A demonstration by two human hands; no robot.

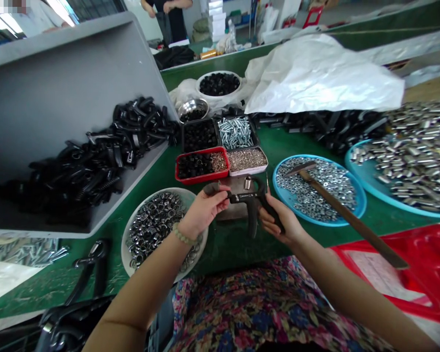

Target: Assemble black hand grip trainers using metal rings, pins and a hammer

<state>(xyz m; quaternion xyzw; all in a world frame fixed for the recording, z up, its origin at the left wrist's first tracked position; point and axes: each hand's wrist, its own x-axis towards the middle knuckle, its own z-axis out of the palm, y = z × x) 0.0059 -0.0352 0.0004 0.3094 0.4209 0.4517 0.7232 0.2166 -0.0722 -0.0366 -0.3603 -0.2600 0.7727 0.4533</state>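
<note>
A black hand grip strengthener [252, 196] with a metal coil spring [248, 183] is held up in front of me. My right hand [278, 217] is closed round one of its handles, and the other handle hangs down beside it. A thin pointed piece [267, 182] sticks up by my right fingers; I cannot tell what it is. My left hand [212, 203], dark covers on some fingertips, pinches the left end of the strengthener near a shiny ring. Beneath them lies a metal plate [231, 211] on the green table.
A white bowl of metal rings [126, 244] stands left. Ahead are a red tray [181, 179] of black parts and a box of screws [236, 132]. A hammer [352, 217] lies across a blue tray of nuts [278, 193]. A grey bin [77, 63] holds black handles. People stand beyond.
</note>
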